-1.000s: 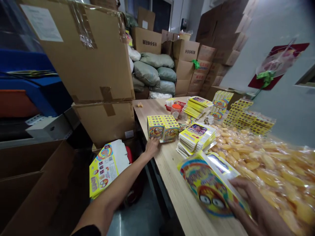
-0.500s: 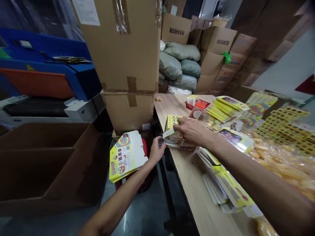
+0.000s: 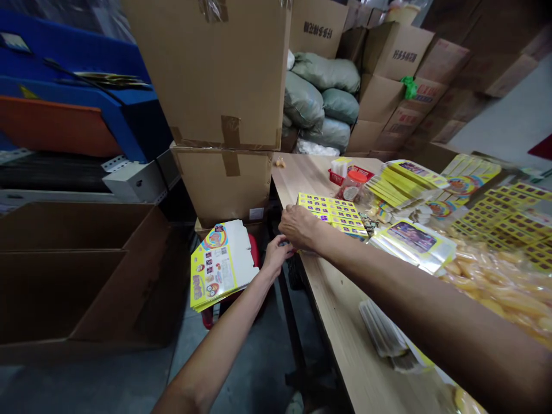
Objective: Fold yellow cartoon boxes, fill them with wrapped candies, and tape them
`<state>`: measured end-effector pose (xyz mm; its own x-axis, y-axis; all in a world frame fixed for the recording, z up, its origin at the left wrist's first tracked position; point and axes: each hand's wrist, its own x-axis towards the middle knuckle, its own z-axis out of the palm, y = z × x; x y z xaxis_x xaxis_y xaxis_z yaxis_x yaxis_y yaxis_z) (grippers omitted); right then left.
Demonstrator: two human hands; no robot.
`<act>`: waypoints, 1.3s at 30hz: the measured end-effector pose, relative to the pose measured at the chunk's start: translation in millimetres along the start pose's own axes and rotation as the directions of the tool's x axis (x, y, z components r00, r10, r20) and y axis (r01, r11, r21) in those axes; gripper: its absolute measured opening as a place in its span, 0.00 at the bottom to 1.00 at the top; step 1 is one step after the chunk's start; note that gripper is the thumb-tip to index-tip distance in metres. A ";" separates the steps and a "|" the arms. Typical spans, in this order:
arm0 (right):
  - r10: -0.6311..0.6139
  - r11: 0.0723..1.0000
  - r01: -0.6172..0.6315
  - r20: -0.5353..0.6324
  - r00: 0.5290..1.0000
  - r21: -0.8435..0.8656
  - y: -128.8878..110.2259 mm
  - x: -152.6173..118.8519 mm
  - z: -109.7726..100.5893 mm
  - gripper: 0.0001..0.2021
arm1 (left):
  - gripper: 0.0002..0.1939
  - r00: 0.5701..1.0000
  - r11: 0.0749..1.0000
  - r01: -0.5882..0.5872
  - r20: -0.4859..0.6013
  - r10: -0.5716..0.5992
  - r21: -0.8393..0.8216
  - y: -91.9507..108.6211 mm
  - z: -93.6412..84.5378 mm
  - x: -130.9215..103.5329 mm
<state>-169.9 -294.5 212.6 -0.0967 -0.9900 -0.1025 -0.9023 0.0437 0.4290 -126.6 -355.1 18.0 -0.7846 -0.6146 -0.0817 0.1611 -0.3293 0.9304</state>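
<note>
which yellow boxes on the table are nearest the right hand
The block of small boxes at the left edge of the table, beside the right hand; the other yellow stacks lie farther right.

Can't tell what, if anything, the right hand (image 3: 296, 226) and left hand (image 3: 277, 255) are pinching, and the red stool (image 3: 254, 251) is mostly hidden under cardboard sheets (image 3: 222, 264).
</note>
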 end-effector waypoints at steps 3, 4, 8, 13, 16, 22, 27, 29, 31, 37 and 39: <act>-0.018 1.000 0.018 0.012 1.000 0.003 -1.0 3.8 10.8 0.07 | 0.21 1.000 1.000 -0.004 0.012 0.004 0.001 -1.8 1.1 1.1; -0.023 1.000 0.023 0.009 1.000 0.002 0.2 2.3 12.7 0.07 | 0.21 1.000 1.000 -0.008 0.017 0.008 0.006 -2.1 1.2 1.0; 0.015 1.000 -0.016 -0.091 0.996 -0.007 7.4 -20.7 22.1 0.22 | 0.27 0.998 0.997 -0.064 0.030 0.063 0.050 -2.3 -2.0 -4.5; 0.460 0.884 -0.431 -0.173 0.871 0.181 14.4 -60.5 69.6 0.40 | 0.41 0.962 0.948 -0.263 0.125 0.244 0.176 -9.0 -5.3 -11.5; 0.545 0.819 -0.506 -0.094 0.833 0.271 20.2 -66.2 94.5 0.39 | 0.37 0.892 0.816 -0.443 0.279 0.357 0.371 -14.0 1.7 -9.5; 0.673 0.662 -0.641 0.066 0.736 0.389 32.3 -63.0 97.4 0.44 | 0.43 0.834 0.599 -0.534 0.258 0.487 0.597 -3.7 20.0 7.1; 0.737 0.587 -0.671 0.046 0.675 0.453 33.9 -82.4 85.7 0.46 | 0.38 0.802 0.490 -0.588 0.385 0.457 0.643 27.6 23.9 8.9; 0.769 0.561 -0.651 -0.032 0.638 0.511 20.3 -99.8 79.8 0.40 | 0.35 0.731 0.331 -0.602 0.336 0.593 0.727 45.9 33.9 -2.0; 0.810 0.541 -0.591 -0.181 0.558 0.599 -7.4 -122.3 80.6 0.34 | 0.31 0.607 0.098 -0.635 0.417 0.677 0.766 62.8 54.4 -15.7; 0.777 0.620 -0.506 -0.380 0.501 0.600 -122.7 -200.7 143.6 0.29 | 0.30 0.543 -0.349 -0.667 0.750 0.376 0.658 72.5 129.1 -17.1; 0.743 0.662 -0.494 -0.403 0.535 0.564 -150.6 -228.7 165.8 0.28 | 0.27 0.597 -0.394 -0.615 0.730 0.334 0.683 66.6 133.8 -3.6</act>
<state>-81.6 -52.4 22.7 -0.5527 -0.5509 0.6254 -0.7862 0.5936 -0.1720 -193.1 -279.0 128.1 -0.8510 0.0462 0.5231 0.0101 0.9974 -0.0718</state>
